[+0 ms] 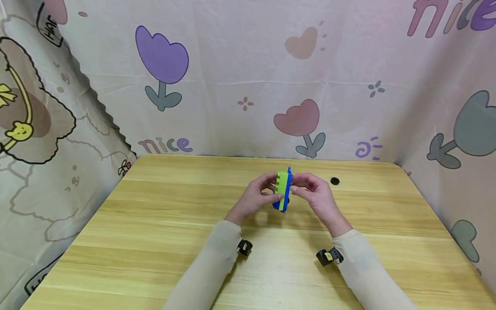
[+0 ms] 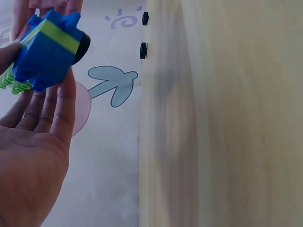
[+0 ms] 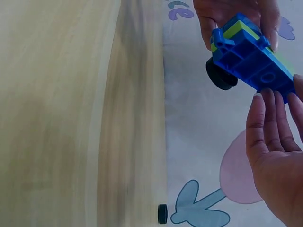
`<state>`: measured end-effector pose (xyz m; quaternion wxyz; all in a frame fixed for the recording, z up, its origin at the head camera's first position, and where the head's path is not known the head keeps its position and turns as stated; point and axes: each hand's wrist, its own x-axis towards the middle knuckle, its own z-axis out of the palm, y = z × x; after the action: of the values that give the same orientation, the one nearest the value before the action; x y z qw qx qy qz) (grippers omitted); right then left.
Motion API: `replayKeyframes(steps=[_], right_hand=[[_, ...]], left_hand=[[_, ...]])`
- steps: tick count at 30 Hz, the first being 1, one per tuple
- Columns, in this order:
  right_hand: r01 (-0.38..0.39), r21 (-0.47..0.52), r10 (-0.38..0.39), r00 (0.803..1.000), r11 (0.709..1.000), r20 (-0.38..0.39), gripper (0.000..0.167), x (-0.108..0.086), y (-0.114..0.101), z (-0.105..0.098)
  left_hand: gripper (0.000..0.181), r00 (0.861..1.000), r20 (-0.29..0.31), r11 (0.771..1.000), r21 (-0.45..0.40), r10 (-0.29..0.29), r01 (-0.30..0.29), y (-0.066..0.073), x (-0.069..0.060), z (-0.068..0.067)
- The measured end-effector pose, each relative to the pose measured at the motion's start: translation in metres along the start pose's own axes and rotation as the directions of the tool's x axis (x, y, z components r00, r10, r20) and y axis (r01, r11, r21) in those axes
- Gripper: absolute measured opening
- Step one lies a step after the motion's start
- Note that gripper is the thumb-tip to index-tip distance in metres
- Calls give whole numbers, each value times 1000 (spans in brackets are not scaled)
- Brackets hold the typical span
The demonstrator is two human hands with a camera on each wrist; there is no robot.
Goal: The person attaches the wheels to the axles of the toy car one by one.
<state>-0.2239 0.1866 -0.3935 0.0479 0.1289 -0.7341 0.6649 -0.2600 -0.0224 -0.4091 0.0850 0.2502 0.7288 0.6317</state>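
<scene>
A toy car of blue and lime-green building blocks (image 1: 284,189) is held up on its end above the table. My left hand (image 1: 257,196) grips its studded green side between thumb and fingers. One black wheel (image 3: 221,74) is on the car, near its lower end. My right hand (image 1: 314,196) is at the blue underside (image 3: 258,66), with fingertips (image 3: 269,93) touching it. The right thumb and forefinger are partly cut off in the right wrist view, so whether they pinch something there is hidden.
Two loose black wheels lie on the wooden table (image 1: 155,241) near its back edge. One wheel (image 1: 335,181) shows right of my right hand; the left wrist view shows this pair, including a second wheel (image 2: 143,50). A printed cloth (image 1: 228,56) hangs behind the table.
</scene>
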Motion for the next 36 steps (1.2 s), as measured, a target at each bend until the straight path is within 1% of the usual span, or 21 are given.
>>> replayKeyframes(steps=[4, 7, 9, 11, 14, 16, 20, 23, 24, 29, 32, 36], right_hand=[[-11, -60, 11, 1000, 998, 3, 29, 1, 1, 0], [-16, -98, 17, 1000, 995, 13, 27, 2, 1, -2], [-10, -150, 13, 1000, 989, 17, 27, 2, 1, -6], [-4, -225, 8, 1000, 974, 17, 26, 4, 0, -13], [-6, -356, 11, 1000, 934, 12, 27, 9, 0, -29], [-18, -438, 27, 1000, 899, 15, 28, 14, 1, -41], [-16, -583, 68, 995, 812, 68, 37, 27, 10, -64], [-4, -650, 96, 990, 760, 105, 46, 35, 19, -77], [-5, -663, 106, 988, 749, 112, 47, 38, 22, -80], [-42, -682, 173, 977, 730, 126, 51, 54, 37, -88], [-34, -703, 203, 966, 710, 158, 52, 64, 45, -89], [-14, -740, 224, 957, 673, 185, 52, 73, 54, -89]], left_hand=[[53, 999, 26, 999, 23, -29, 28, -1, -1, 1], [53, 998, 24, 998, 26, -49, 49, -2, -1, 2], [54, 998, 16, 998, 26, -65, 65, -2, -1, 3], [55, 997, 3, 997, 28, -79, 79, -1, 0, 3], [55, 996, -18, 996, 31, -82, 83, -1, 0, 3], [54, 996, -32, 996, 34, -82, 83, -2, 0, 2], [52, 995, -43, 995, 32, -88, 90, -3, -1, -1], [49, 996, -42, 996, 20, -84, 85, -4, -2, -2], [49, 996, -40, 996, 16, -83, 84, -3, -2, -2], [46, 996, -36, 997, 2, -81, 81, -3, -2, -2], [45, 995, -41, 996, -1, -86, 86, -4, -2, -3], [45, 995, -44, 996, -4, -92, 92, -3, -3, -2]])
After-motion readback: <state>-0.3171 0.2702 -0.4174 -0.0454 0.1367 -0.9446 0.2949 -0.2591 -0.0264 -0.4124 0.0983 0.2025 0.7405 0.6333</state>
